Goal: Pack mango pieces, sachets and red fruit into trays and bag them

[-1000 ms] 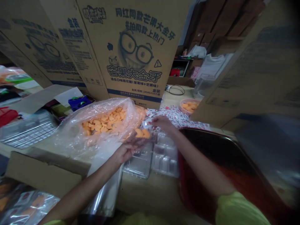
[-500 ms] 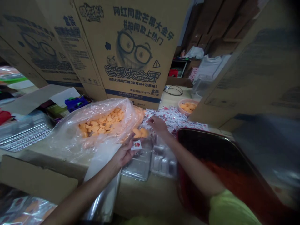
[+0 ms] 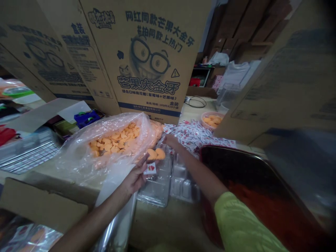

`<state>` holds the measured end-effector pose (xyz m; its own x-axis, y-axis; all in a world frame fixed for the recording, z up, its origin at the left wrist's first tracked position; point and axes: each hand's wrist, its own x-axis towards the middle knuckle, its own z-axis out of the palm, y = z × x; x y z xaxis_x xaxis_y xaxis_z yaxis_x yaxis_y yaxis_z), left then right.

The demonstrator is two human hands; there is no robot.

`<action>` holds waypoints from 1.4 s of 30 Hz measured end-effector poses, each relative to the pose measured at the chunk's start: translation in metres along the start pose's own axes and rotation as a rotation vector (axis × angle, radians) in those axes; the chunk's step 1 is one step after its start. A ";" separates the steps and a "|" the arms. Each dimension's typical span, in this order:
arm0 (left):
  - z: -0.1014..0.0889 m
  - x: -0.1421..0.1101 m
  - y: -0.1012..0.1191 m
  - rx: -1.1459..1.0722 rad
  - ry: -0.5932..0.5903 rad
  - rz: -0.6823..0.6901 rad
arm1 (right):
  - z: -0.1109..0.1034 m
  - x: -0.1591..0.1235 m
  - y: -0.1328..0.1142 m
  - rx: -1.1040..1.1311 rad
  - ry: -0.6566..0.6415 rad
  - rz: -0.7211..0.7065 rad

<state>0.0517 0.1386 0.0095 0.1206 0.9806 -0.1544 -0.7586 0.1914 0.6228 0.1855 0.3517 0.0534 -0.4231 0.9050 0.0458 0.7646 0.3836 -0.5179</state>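
My left hand point(image 3: 136, 176) is closed on a small white sachet point(image 3: 150, 168) with a red print, its index finger stretched forward. Just beyond it, orange candy pieces point(image 3: 156, 154) lie at the far part of a clear plastic tray point(image 3: 154, 190). My right hand point(image 3: 171, 140) is above the far end of the trays, at the near-left edge of a pile of printed sachets point(image 3: 195, 134). Its fingers look curled together; what they hold, if anything, I cannot make out. A second clear tray point(image 3: 184, 187) with moulded compartments sits to the right of the first.
An opened plastic bag point(image 3: 76, 150) holds many orange candies on the left. Large printed cartons point(image 3: 152, 94) stand behind. A dark-rimmed tub point(image 3: 236, 154) with reddish contents is at right. A pink bowl point(image 3: 203, 120) of orange candies stands behind the sachets.
My right hand has moved slightly left and down from the sachet pile toward the orange pieces. My left hand, still with the sachet, has shifted a little left and nearer to me.
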 end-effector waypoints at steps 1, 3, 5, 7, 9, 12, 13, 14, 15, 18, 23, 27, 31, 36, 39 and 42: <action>0.001 0.000 0.000 -0.003 0.003 0.001 | -0.008 -0.003 0.002 0.004 0.043 0.046; 0.004 0.002 -0.001 -0.017 0.008 0.015 | -0.027 -0.016 0.006 0.014 0.131 0.120; 0.010 0.007 -0.003 -0.044 0.018 0.051 | -0.046 -0.037 0.011 0.095 0.186 0.141; 0.018 0.014 -0.005 -0.062 0.033 0.082 | -0.058 -0.065 0.016 0.308 0.186 0.136; 0.028 0.021 -0.009 -0.060 0.051 0.095 | -0.061 -0.095 0.020 0.515 0.161 0.144; 0.047 0.033 -0.016 -0.039 0.065 0.098 | -0.056 -0.130 0.023 0.545 0.178 0.169; 0.053 0.036 -0.020 -0.033 0.067 0.096 | -0.055 -0.138 0.025 0.506 0.201 0.171; 0.060 0.039 -0.023 -0.026 0.067 0.089 | -0.056 -0.145 0.027 0.462 0.221 0.169; 0.066 0.042 -0.027 -0.019 0.065 0.080 | -0.059 -0.150 0.031 0.414 0.237 0.160; 0.083 0.045 -0.037 -0.010 0.047 0.052 | -0.082 -0.163 0.052 0.215 0.293 0.105; 0.102 0.045 -0.050 0.022 0.073 0.018 | -0.127 -0.187 0.120 -0.452 0.206 0.319; 0.111 0.044 -0.061 0.049 0.071 0.001 | -0.128 -0.204 0.159 -0.497 0.059 0.315; 0.116 0.048 -0.073 0.033 0.035 -0.002 | -0.119 -0.209 0.170 -0.521 0.022 0.225; 0.117 0.053 -0.082 0.031 0.021 -0.004 | -0.129 -0.218 0.163 -0.526 0.133 0.162; 0.118 0.057 -0.087 0.035 0.014 -0.009 | -0.138 -0.236 0.141 -0.424 0.257 -0.049; 0.120 0.061 -0.094 0.024 0.016 -0.015 | -0.139 -0.254 0.113 -0.391 0.258 -0.323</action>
<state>0.2072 0.1859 0.0336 0.1220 0.9768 -0.1759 -0.7414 0.2075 0.6381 0.4470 0.1906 0.1024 -0.5700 0.7274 0.3820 0.7604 0.6432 -0.0902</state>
